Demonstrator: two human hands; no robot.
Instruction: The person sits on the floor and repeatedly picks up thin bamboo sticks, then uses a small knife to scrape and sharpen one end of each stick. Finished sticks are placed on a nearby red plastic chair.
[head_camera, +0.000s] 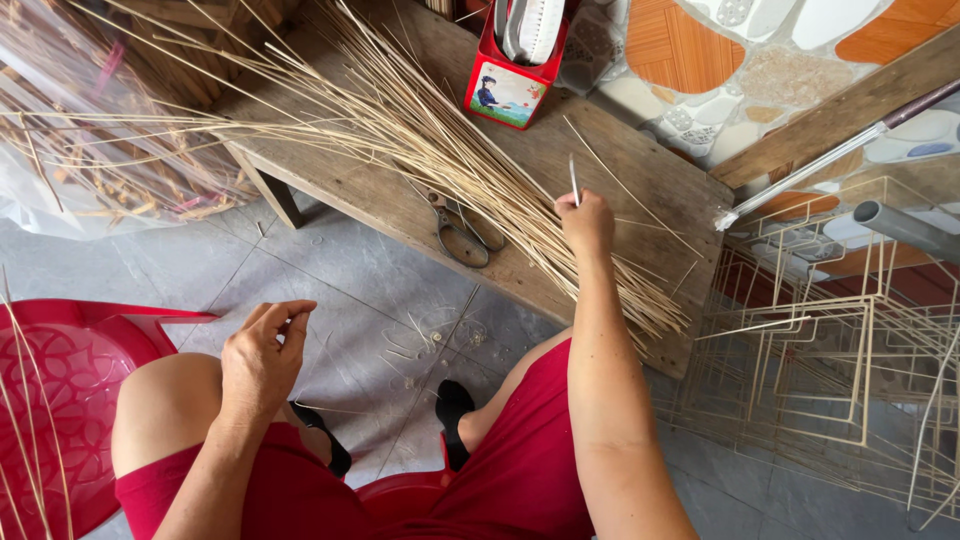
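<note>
Grey floor tiles run under a low wooden surface (640, 170) strewn with thin reeds (470, 170). Right hand (586, 222) pinches one upright reed (574, 180); left hand (262, 352) curls loosely, apparently empty. That stalk could snap (scissors (462, 232) lie close), or loose reeds slide off.

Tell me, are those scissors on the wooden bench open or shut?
Shut, as far as shows: the scissors lie flat on the bench with their two handle loops side by side. Their blades are mostly hidden under the pile of thin sticks.
</note>
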